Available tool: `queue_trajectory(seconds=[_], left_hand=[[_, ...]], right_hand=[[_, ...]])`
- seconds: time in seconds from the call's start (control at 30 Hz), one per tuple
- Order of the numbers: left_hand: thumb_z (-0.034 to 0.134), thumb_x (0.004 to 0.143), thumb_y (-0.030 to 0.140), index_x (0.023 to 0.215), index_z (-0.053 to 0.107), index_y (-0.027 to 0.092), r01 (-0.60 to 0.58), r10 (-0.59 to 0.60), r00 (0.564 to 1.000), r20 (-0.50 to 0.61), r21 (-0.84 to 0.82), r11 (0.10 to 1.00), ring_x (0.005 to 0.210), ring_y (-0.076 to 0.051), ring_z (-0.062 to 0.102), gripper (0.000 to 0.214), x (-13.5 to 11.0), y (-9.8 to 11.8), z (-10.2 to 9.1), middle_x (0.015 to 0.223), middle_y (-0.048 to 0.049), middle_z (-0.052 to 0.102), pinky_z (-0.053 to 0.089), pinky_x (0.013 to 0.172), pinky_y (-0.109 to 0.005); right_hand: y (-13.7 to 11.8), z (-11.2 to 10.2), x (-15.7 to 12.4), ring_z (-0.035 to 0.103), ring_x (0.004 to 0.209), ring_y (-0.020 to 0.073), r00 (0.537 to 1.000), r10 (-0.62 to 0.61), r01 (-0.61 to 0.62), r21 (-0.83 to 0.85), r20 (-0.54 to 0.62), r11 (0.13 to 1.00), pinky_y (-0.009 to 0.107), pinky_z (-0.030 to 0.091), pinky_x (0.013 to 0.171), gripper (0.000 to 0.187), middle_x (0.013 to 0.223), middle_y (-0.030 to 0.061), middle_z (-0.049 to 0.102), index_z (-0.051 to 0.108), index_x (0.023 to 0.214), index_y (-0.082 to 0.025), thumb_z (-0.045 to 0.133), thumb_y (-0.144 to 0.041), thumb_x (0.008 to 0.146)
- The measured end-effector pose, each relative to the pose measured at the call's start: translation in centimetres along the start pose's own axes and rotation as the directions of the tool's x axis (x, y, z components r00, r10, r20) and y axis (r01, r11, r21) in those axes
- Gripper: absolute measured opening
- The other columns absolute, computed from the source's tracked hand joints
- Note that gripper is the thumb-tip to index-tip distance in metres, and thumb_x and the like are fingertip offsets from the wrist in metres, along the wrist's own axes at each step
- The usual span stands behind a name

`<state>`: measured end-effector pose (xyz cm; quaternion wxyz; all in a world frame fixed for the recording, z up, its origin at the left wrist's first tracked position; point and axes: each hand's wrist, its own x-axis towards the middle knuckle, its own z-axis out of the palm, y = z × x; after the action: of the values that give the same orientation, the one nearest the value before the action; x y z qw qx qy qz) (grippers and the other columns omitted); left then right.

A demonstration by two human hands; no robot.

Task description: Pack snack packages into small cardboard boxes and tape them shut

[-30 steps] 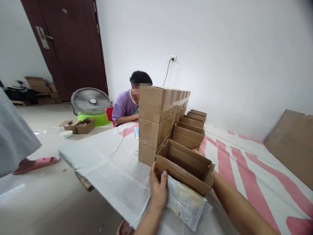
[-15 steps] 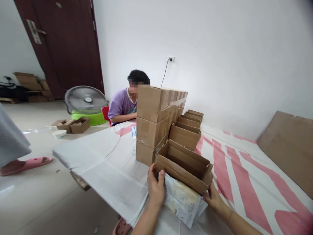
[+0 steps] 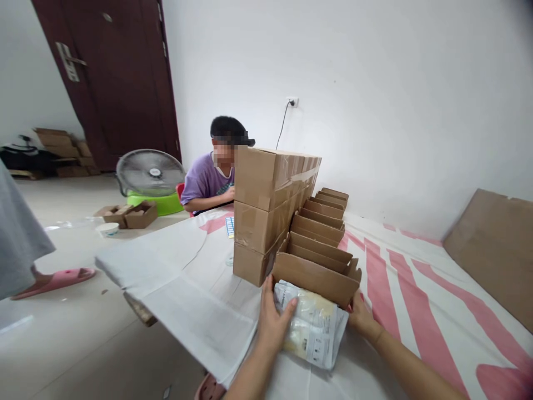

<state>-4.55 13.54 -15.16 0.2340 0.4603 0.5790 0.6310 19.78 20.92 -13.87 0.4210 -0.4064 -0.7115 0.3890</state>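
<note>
My left hand point(image 3: 272, 321) grips the left edge of a clear plastic packet point(image 3: 312, 328) with printed labels, thumb lying on top of it. The packet lies on the white and pink sheet just in front of an open cardboard box point(image 3: 317, 276). That box stands at the near end of a row of open boxes point(image 3: 322, 218). My right hand point(image 3: 361, 315) is at the box's lower right corner, beside the packet's right edge. Its fingers are mostly hidden behind the box and the packet.
A stack of taped cartons point(image 3: 266, 208) stands left of the row. A person in a purple shirt point(image 3: 208, 180) sits behind it. A fan point(image 3: 150, 173), small boxes point(image 3: 133, 214) and a pink slipper point(image 3: 54, 280) are on the floor. Flat cardboard point(image 3: 493, 244) leans at right.
The open box was tilted up and held in both hands; it now stands level against the row. My left hand has moved from the box's corner onto the packet.
</note>
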Motion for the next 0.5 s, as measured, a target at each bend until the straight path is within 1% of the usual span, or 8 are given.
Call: queue_trajectory(seconds=[0.1, 0.2, 0.27, 0.37, 0.43, 0.5], left_hand=[[0.060, 0.077, 0.048, 0.135, 0.041, 0.008, 0.005, 0.001, 0.998, -0.066, 0.083, 0.996, 0.140, -0.035, 0.033, 0.073, -0.1, -0.1, 0.2, 0.147, -0.0238, 0.035, 0.028, 0.115, -0.053], [0.060, 0.075, 0.044, 0.131, 0.044, 0.009, 0.061, -0.050, 0.992, -0.113, 0.102, 0.993, 0.131, -0.034, 0.044, 0.068, -0.2, -0.4, 0.3, 0.135, -0.0226, 0.046, 0.035, 0.111, -0.052], [0.062, 0.075, 0.040, 0.131, 0.043, 0.011, 0.099, -0.092, 0.992, -0.086, 0.090, 0.991, 0.129, -0.033, 0.048, 0.066, -0.2, -0.6, 0.2, 0.133, -0.0206, 0.050, 0.037, 0.110, -0.050], [0.063, 0.072, 0.027, 0.133, 0.041, 0.012, 0.146, -0.146, 0.989, -0.016, 0.063, 0.987, 0.129, -0.032, 0.049, 0.066, 0.0, -0.8, 0.1, 0.136, -0.0196, 0.052, 0.037, 0.110, -0.047], [0.061, 0.071, 0.019, 0.132, 0.043, 0.014, 0.163, -0.163, 0.987, -0.004, 0.031, 0.986, 0.126, -0.030, 0.053, 0.064, 0.2, -1.0, 0.0, 0.135, -0.0176, 0.054, 0.039, 0.108, -0.045], [0.059, 0.069, 0.015, 0.129, 0.045, 0.016, 0.171, -0.171, 0.985, -0.009, -0.009, 0.985, 0.121, -0.027, 0.057, 0.062, 0.3, -0.9, 0.0, 0.129, -0.0147, 0.059, 0.041, 0.106, -0.043]], right_hand=[[0.2, 0.0, 1.6, 0.062, 0.109, 0.0309, 0.999, 0.003, -0.002, 0.025, -0.052, 1.000, 0.043, 0.053, 0.091, 0.116, 0.129, 0.0143, 0.058, 0.022, 0.145, -0.026, 0.087, -0.038, 0.050], [0.6, -0.2, 3.1, 0.065, 0.100, 0.0255, 0.995, 0.026, -0.020, 0.057, -0.099, 0.998, 0.039, 0.056, 0.083, 0.116, 0.129, 0.0122, 0.054, 0.019, 0.143, -0.030, 0.087, -0.037, 0.049], [0.5, -0.1, 3.9, 0.065, 0.097, 0.0237, 0.994, 0.054, -0.049, 0.056, -0.096, 0.997, 0.039, 0.056, 0.082, 0.109, 0.129, 0.0119, 0.053, 0.023, 0.141, -0.029, 0.085, -0.038, 0.052], [-0.2, 0.2, 4.1, 0.064, 0.098, 0.0246, 0.993, 0.089, -0.086, 0.040, -0.079, 0.995, 0.040, 0.055, 0.085, 0.094, 0.124, 0.0120, 0.058, 0.036, 0.134, -0.025, 0.083, -0.040, 0.055], [-0.8, 0.5, 3.4, 0.065, 0.097, 0.0257, 0.990, 0.112, -0.109, 0.039, -0.084, 0.993, 0.042, 0.054, 0.085, 0.084, 0.118, 0.0120, 0.062, 0.042, 0.129, -0.023, 0.081, -0.043, 0.057], [-1.3, 0.8, 2.1, 0.067, 0.092, 0.0259, 0.980, 0.170, -0.163, 0.072, -0.100, 0.984, 0.043, 0.055, 0.081, 0.074, 0.112, 0.0110, 0.065, 0.047, 0.125, -0.023, 0.076, -0.047, 0.062]])
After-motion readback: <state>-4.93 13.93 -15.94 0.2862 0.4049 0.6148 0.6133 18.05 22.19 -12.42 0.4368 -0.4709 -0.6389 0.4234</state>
